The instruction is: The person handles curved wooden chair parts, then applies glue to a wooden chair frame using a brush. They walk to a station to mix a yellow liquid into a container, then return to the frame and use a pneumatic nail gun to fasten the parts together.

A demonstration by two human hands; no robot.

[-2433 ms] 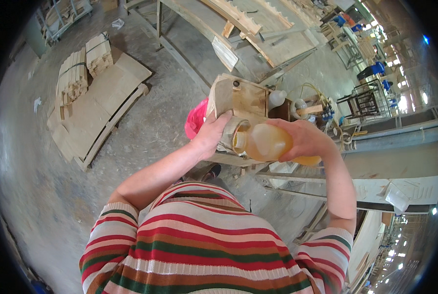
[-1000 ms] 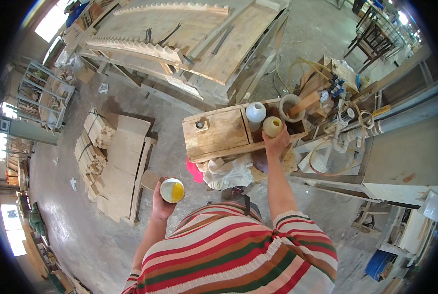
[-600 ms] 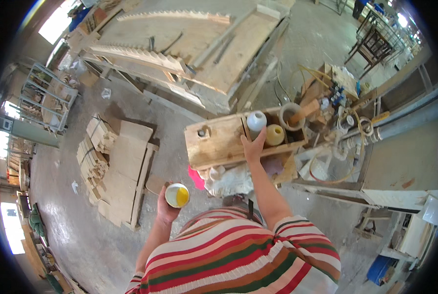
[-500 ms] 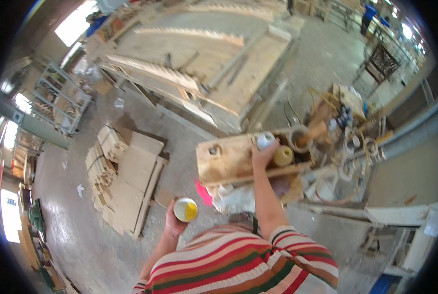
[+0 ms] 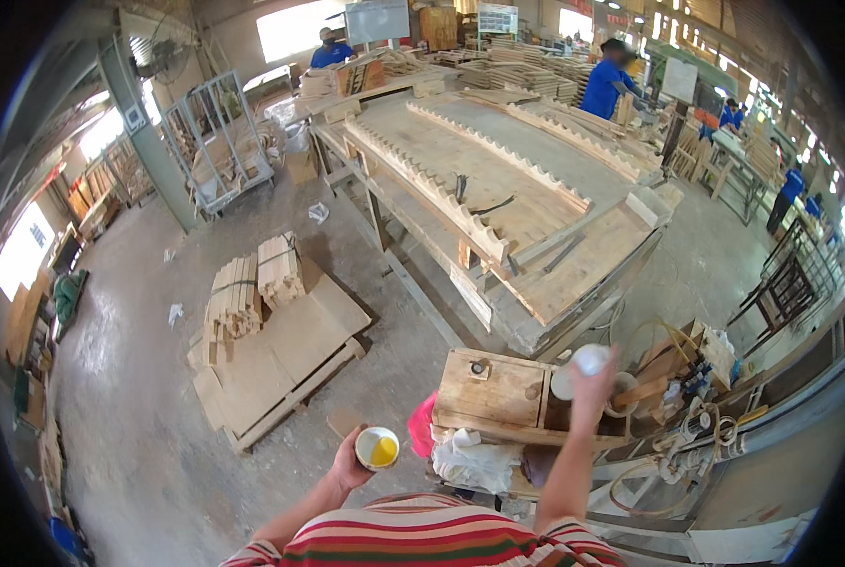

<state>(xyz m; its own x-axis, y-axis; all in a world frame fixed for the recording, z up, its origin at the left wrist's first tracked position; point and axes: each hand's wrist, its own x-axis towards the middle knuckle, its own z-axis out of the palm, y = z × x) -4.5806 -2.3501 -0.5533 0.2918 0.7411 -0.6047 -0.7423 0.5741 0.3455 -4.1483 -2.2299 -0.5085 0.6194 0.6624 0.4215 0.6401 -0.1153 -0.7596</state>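
Observation:
My left hand is closed around a small white cup with yellow liquid in it. My right hand, smeared by motion, grips a white rounded container, apparently a bottle, above the right part of a wooden box. Beside that container is another pale round shape, too blurred to name. Just right of my hand, a pale pot is partly hidden.
Beyond the box stands a large workbench with scalloped wooden strips. Bundled wood pieces lie on cardboard at left. White cloth or plastic lies before the box; hoses are at right. People in blue work farther back.
My view has tilted up, showing more of the workshop. My right hand has moved right along the box with the white bottle. My left hand still holds the cup.

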